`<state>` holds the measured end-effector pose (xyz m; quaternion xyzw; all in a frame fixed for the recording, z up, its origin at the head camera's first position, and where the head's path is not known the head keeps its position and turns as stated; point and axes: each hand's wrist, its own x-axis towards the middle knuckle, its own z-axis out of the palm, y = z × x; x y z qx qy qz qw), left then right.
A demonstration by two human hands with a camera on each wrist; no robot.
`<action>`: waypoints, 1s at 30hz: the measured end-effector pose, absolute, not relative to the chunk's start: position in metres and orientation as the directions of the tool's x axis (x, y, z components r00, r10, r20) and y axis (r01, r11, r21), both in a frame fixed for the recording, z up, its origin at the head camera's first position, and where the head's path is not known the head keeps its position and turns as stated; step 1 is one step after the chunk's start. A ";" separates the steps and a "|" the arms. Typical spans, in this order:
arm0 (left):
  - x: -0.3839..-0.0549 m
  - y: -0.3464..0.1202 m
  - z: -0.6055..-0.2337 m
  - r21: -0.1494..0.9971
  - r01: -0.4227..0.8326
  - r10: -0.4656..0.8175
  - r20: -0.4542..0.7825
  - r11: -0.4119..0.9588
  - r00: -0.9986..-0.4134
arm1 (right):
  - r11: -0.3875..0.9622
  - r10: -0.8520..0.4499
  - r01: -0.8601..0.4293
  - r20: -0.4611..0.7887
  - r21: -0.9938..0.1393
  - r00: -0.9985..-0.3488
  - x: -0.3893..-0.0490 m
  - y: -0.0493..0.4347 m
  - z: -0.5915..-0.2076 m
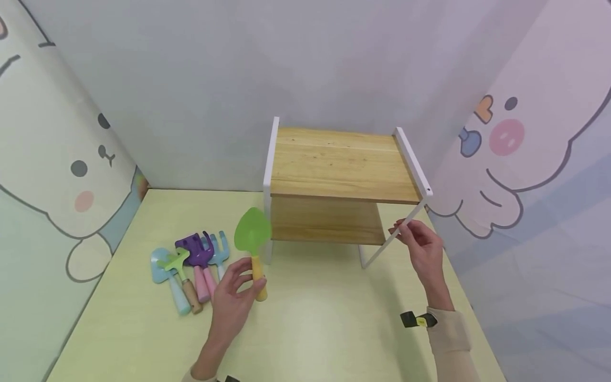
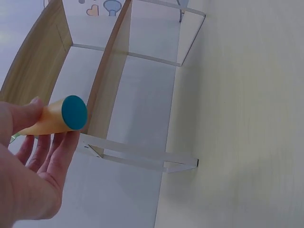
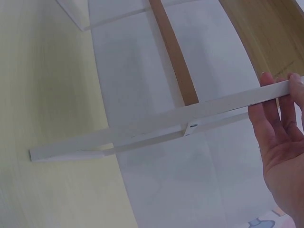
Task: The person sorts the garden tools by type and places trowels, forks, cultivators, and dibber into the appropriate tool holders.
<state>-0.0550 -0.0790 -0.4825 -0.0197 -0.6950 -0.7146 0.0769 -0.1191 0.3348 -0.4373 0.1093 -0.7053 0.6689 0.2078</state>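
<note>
My left hand (image 1: pixel 234 300) pinches the yellow handle of a toy garden trowel (image 1: pixel 253 232) and holds it upright, green blade up, in front of the shelf's left side. In the left wrist view the handle's blue-green end (image 2: pixel 74 112) faces the camera, with thumb and fingers around the handle. My right hand (image 1: pixel 422 249) grips the white right front leg of a two-tier wooden shelf (image 1: pixel 341 164). The right wrist view shows the thumb and fingers on either side of that white bar (image 3: pixel 228 105). Both wooden boards of the shelf are bare.
Left of the shelf lies a group of toy garden tools: a light blue shovel (image 1: pixel 160 265), a green rake (image 1: pixel 177 260), purple tools (image 1: pixel 197 249) with pink handles and a blue fork (image 1: pixel 220 252). Curtains with cartoon animals enclose the pale yellow table (image 1: pixel 310 329).
</note>
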 end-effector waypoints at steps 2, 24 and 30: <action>-0.054 -0.076 -0.480 0.989 0.147 -0.066 0.145 -0.021 -0.987 | 0.086 0.130 -0.430 0.438 -0.899 -0.890 -0.119 0.336 -0.438; -0.060 -0.040 -0.445 0.967 0.247 0.090 0.251 -0.062 -0.964 | 0.049 0.131 -0.446 0.449 -0.893 -0.884 -0.119 0.334 -0.438; -0.066 -0.030 -0.434 0.958 0.272 0.122 0.282 -0.089 -0.952 | 0.072 0.141 -0.425 0.431 -0.902 -0.891 -0.119 0.335 -0.440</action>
